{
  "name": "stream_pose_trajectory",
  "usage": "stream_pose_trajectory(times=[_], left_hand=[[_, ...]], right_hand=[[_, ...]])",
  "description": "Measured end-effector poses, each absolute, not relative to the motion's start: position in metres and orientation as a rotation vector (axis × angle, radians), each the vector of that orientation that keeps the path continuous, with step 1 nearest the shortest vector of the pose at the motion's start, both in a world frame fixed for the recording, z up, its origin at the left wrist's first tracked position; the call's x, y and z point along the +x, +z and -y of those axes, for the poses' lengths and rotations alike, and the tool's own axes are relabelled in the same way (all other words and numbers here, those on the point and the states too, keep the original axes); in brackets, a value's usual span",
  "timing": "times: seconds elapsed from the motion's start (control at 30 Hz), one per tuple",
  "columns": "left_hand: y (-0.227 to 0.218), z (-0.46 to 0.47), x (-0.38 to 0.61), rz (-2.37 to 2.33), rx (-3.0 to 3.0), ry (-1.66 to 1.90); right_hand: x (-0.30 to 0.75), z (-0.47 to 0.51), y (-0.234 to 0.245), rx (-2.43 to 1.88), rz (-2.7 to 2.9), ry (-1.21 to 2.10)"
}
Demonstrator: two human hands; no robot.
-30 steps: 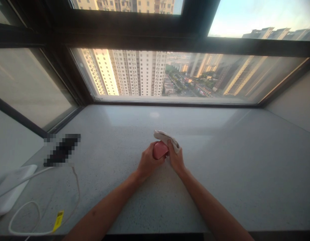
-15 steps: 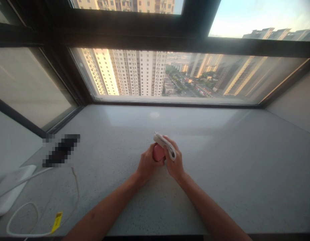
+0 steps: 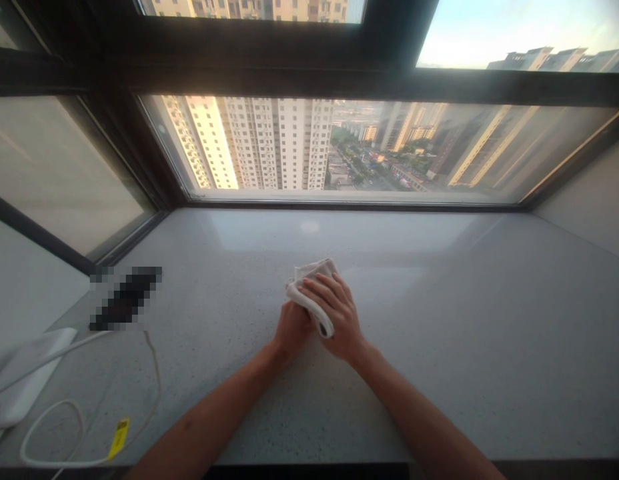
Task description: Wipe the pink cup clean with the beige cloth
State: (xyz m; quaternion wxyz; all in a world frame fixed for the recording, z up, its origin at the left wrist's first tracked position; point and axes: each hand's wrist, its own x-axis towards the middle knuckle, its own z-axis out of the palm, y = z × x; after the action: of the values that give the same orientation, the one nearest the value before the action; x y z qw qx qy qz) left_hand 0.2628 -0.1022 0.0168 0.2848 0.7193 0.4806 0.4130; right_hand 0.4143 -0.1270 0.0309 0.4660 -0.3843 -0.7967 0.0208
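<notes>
Stone sill under a wide, dark-framed window overlooking tower blocks. At centre, the left hand curls closed under a folded white cloth, and the right hand clasps it from above, fingers slightly spread. Anything inside the cloth is hidden. A loosened grip could let the cloth slip onto the hard stone. Lower left lie a white pad and white cable; above them, a pixelated dark object.
</notes>
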Motion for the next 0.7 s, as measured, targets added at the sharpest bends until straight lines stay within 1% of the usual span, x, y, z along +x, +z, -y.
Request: stream_pose_trajectory(times=[0.13, 0.17, 0.27, 0.33, 0.47, 0.53, 0.63, 0.7], left_hand=[[0.016, 0.103, 0.263, -1.323, 1.945, 1.097], [0.015, 0.102, 0.262, -1.318, 1.952, 1.089], [0.011, 0.101, 0.260, -1.251, 1.989, 1.041], [0.010, 0.100, 0.260, -1.243, 1.987, 1.049], [0.012, 0.102, 0.261, -1.305, 1.953, 1.114], [0.011, 0.101, 0.261, -1.291, 1.972, 1.073], [0.009, 0.099, 0.260, -1.255, 2.001, 1.003], [0.008, 0.098, 0.261, -1.268, 1.992, 0.991]], right_hand=[[0.416, 0.123, 0.032, -1.057, 1.587, 0.171], [0.416, 0.124, 0.033, -1.059, 1.607, 0.163], [0.416, 0.127, 0.033, -0.962, 1.902, 0.081], [0.417, 0.126, 0.032, -0.940, 1.923, 0.092], [0.419, 0.122, 0.028, -1.088, 1.542, 0.229], [0.420, 0.125, 0.029, -1.074, 1.631, 0.200], [0.420, 0.133, 0.031, -0.934, 1.973, 0.090], [0.421, 0.132, 0.031, -0.910, 1.958, 0.116]])
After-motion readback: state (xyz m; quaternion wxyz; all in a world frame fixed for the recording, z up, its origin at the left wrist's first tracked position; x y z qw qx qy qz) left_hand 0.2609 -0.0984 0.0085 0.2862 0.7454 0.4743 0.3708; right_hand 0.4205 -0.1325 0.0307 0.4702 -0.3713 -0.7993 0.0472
